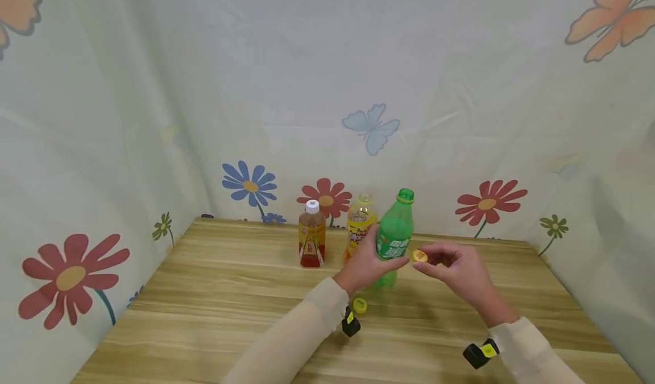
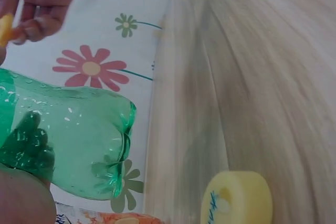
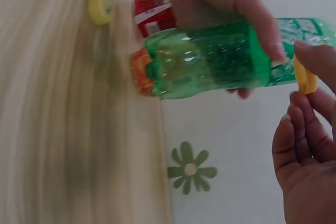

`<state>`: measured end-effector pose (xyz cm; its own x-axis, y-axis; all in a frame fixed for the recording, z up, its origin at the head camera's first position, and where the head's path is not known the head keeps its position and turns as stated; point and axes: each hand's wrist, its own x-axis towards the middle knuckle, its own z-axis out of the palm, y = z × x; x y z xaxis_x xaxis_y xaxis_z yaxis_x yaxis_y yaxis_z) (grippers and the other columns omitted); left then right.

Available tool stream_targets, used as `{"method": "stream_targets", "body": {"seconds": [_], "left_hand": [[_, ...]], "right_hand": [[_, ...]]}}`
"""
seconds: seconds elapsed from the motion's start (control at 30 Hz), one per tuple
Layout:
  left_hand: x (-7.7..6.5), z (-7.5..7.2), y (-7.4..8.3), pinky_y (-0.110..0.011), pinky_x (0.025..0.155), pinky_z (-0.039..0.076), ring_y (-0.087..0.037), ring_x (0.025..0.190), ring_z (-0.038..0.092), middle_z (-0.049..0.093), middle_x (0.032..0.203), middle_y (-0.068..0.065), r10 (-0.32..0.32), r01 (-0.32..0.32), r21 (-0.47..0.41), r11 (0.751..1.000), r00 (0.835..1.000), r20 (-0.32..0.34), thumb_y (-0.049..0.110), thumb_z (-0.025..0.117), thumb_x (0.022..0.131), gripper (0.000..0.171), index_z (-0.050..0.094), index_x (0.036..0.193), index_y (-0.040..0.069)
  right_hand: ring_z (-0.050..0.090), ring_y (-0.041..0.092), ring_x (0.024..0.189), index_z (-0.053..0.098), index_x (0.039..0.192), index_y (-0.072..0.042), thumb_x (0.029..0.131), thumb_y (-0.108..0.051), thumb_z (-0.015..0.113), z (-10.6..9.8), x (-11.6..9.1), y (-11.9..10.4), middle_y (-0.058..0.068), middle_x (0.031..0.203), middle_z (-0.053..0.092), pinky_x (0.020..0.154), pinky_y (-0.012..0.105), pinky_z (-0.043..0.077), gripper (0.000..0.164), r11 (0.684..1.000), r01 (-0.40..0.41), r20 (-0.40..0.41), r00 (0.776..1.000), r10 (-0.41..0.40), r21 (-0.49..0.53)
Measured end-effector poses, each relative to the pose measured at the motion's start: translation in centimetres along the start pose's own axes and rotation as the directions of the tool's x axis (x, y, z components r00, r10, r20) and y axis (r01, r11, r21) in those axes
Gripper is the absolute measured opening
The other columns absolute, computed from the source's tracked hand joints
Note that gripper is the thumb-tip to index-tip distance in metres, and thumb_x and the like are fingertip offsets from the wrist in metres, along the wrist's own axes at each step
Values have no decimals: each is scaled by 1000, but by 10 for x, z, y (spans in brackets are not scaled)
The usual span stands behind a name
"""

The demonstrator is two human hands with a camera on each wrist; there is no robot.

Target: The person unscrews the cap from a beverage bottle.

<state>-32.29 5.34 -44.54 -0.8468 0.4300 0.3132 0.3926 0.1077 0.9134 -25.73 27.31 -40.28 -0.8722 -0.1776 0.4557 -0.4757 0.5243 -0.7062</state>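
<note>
A green plastic bottle [image 1: 396, 222] with an uncapped mouth is gripped round its middle by my left hand [image 1: 364, 264]. In the left wrist view, the base of the green bottle [image 2: 89, 135] appears raised off the wooden table. My right hand [image 1: 463, 267] pinches a small yellow cap [image 1: 419, 256] between thumb and fingers, just right of the bottle's label. The right wrist view shows this cap [image 3: 304, 77] edge-on, close to the bottle's side. Another yellow cap [image 1: 360, 305] lies on the table near my left wrist.
Behind my left hand stands a yellow-labelled bottle [image 1: 357, 222], its mouth uncapped. Left of it is a bottle of reddish-brown drink [image 1: 312, 239] with a white cap. A flower-patterned curtain [image 1: 286, 116] hangs around the wooden table [image 1: 230, 304] at the back and sides.
</note>
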Motion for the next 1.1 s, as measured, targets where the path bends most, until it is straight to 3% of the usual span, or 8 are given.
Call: {"method": "stream_targets", "body": {"seconds": [0.27,0.6,0.97,1.1], "left_hand": [[6,6,-3,-37,105,52,-5,113,62,61,127,13,-21,20,10,1000,1000,10,38,81,88,70,40,143,33],[26,17,-11,-31,99,54,-3,108,64,66,124,11,47,-49,88,995,999,17,40,84,84,67,48,140,31],[48,28,-22,-39,101,56,-6,108,66,67,122,11,-53,57,174,983,998,-28,40,89,79,74,48,140,30],[54,32,-21,-39,101,56,-7,108,66,67,122,10,-91,94,185,978,996,-27,38,90,78,75,48,140,29]], "right_hand": [[64,8,77,78,108,-8,84,-12,83,0,-9,26,8,94,75,68,20,58,24,1000,16,33,999,-17,11],[66,7,82,78,112,-10,86,-14,83,-3,-16,46,7,102,77,70,21,59,27,1000,-3,94,996,3,-6],[68,7,86,79,111,-15,85,-28,83,4,-20,68,-1,101,77,76,22,60,29,995,-93,233,967,100,-39],[68,5,85,78,110,-14,85,-27,84,10,-22,69,1,100,77,75,22,60,29,996,-90,284,954,94,-25]]}}
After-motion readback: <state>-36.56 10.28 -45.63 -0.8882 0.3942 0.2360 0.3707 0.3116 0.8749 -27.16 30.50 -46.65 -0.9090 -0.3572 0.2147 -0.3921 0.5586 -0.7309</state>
